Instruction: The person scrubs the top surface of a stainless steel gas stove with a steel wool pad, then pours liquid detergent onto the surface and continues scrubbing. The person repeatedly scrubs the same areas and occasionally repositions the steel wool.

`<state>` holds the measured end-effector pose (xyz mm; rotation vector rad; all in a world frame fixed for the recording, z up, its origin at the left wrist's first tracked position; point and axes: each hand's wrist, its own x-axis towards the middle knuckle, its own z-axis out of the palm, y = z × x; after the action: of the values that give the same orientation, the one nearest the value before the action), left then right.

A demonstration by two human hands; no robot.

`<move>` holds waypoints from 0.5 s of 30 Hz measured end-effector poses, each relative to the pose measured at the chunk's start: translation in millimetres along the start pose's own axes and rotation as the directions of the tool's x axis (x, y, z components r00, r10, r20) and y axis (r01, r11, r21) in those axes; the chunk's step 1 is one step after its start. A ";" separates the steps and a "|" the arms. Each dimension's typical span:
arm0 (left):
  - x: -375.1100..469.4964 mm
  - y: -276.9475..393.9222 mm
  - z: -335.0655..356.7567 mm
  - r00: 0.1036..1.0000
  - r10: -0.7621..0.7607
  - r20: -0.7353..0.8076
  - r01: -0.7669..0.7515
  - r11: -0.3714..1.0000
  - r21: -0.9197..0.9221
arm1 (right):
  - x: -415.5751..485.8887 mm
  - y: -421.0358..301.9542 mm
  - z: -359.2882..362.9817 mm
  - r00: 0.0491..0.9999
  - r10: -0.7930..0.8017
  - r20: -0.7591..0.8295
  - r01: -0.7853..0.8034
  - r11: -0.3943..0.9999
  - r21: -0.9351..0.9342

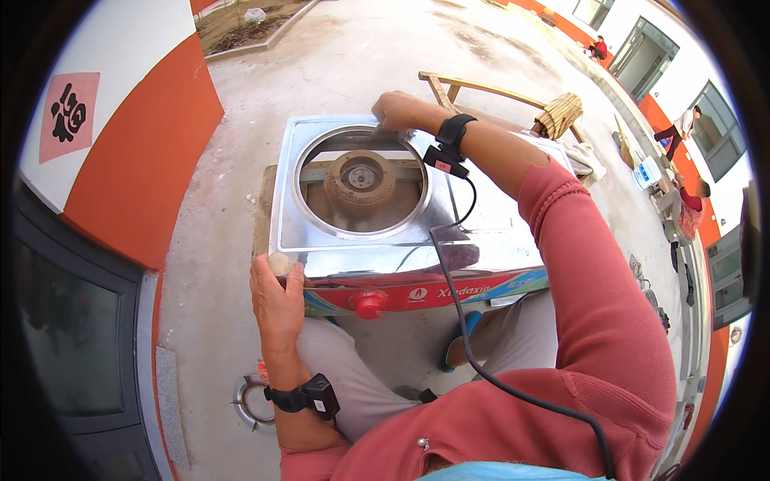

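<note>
A shiny metal gas stove (355,255) lies before me, its red knob (368,304) on the front panel facing me. Inside its round opening sits a rusty burner (361,178). My right hand (398,112) is curled at the opening's far edge, over what looks like a grey scouring pad (404,136), mostly hidden under the fingers. At the stove's near left corner, my left hand (278,303) has thumb and fingers around a small pale round object (279,264); whether it is gripped or only touched is unclear. A black cable runs from a device at my right wrist.
A metal pan-support ring (245,401) lies on the ground at lower left. Beyond the stove are a wooden frame (487,87) and a rolled bundle of reeds (559,115). An orange and white wall (144,150) stands left. Several people and a bucket (647,172) are at right.
</note>
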<state>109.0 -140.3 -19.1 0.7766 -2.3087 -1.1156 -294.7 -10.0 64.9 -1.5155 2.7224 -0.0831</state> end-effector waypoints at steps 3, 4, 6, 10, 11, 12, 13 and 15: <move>0.3 -0.1 0.7 1.000 0.011 0.001 -0.011 1.000 -0.001 | -40.9 20.5 -7.2 0.996 0.057 0.074 -0.061 0.997 0.052; 0.2 0.1 0.4 1.000 0.007 0.006 -0.007 1.000 -0.006 | -48.1 24.7 -8.5 0.990 0.109 0.090 -0.115 0.991 0.063; 0.6 0.6 0.4 1.000 -0.006 0.016 0.007 1.000 -0.009 | -51.4 29.1 -7.7 0.993 0.101 0.064 -0.105 0.992 0.064; 1.0 1.4 0.8 1.000 -0.014 0.018 0.014 1.000 0.016 | -19.5 22.3 -1.3 0.996 0.081 -0.044 -0.080 0.996 0.039; 1.0 1.5 0.9 1.000 -0.016 0.010 0.016 1.000 0.022 | -6.3 15.7 1.2 0.995 0.073 -0.065 -0.071 0.997 0.023; 0.6 1.6 0.9 1.000 -0.012 0.011 0.011 0.999 0.032 | 7.4 8.4 2.2 0.996 0.066 -0.060 -0.064 0.998 0.029; 0.0 1.7 1.0 1.000 -0.016 0.013 0.016 0.999 0.036 | 19.5 -0.5 3.5 0.994 -0.010 -0.104 0.016 0.998 0.057; 0.0 1.8 0.9 1.000 -0.025 0.018 0.024 0.999 0.035 | 49.2 -25.6 7.1 0.993 -0.054 -0.107 0.062 0.996 0.072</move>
<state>107.9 -138.9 -18.2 0.8130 -2.3460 -1.0999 -298.5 -65.5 59.6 -1.6136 2.7198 -0.2706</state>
